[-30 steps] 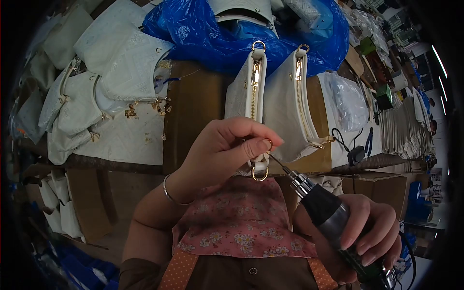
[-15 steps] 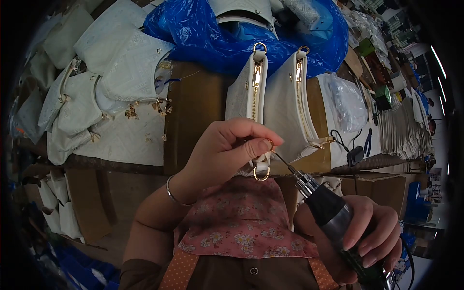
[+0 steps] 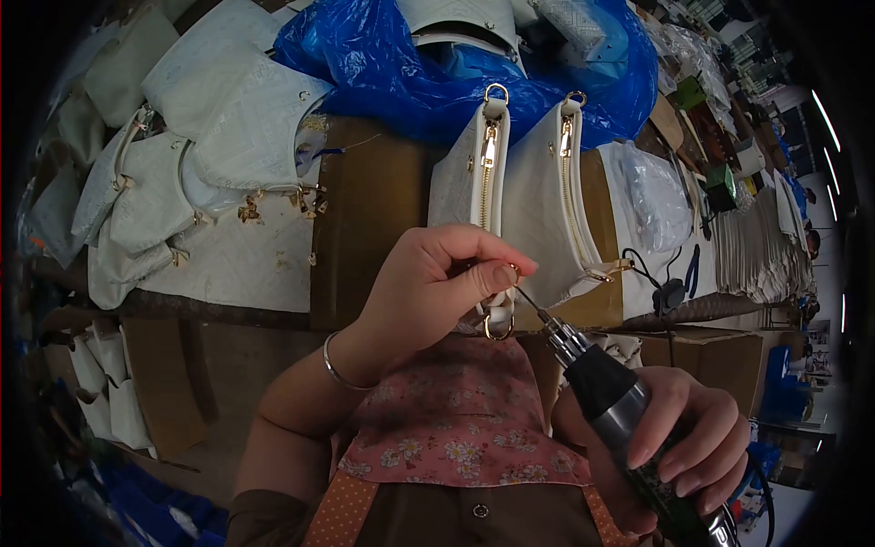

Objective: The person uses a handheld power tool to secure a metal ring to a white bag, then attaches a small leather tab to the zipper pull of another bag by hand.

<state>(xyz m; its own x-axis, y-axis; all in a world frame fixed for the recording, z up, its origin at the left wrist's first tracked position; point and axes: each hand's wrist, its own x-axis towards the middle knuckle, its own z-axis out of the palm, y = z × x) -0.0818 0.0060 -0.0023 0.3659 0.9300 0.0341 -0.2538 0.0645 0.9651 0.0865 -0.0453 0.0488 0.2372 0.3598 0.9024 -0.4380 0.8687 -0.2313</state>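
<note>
My left hand (image 3: 437, 283) pinches a small gold piece (image 3: 515, 272) between thumb and forefinger, at the near end of a white bag with a gold zipper (image 3: 488, 178). In my right hand (image 3: 693, 438) is a black electric screwdriver (image 3: 611, 387), its thin bit pointing up and left, with the tip at the pinched piece. Whether the tip sits inside the piece is too small to tell. Below my left fingertips hangs a gold D-ring (image 3: 499, 325). A second white bag (image 3: 542, 201) stands just right of the first.
White bag parts with gold hardware (image 3: 150, 196) lie at the left. Blue plastic (image 3: 365, 55) covers the back. At the right are a clear plastic packet (image 3: 658, 205), a black cable, pliers (image 3: 693, 271) and stacked pale sheets (image 3: 761, 237). A cardboard box (image 3: 720, 351) is below.
Both hands keep their holds. The screwdriver and my right hand have shifted slightly left, and my left hand slightly right. The near bag's top has tipped slightly right.
</note>
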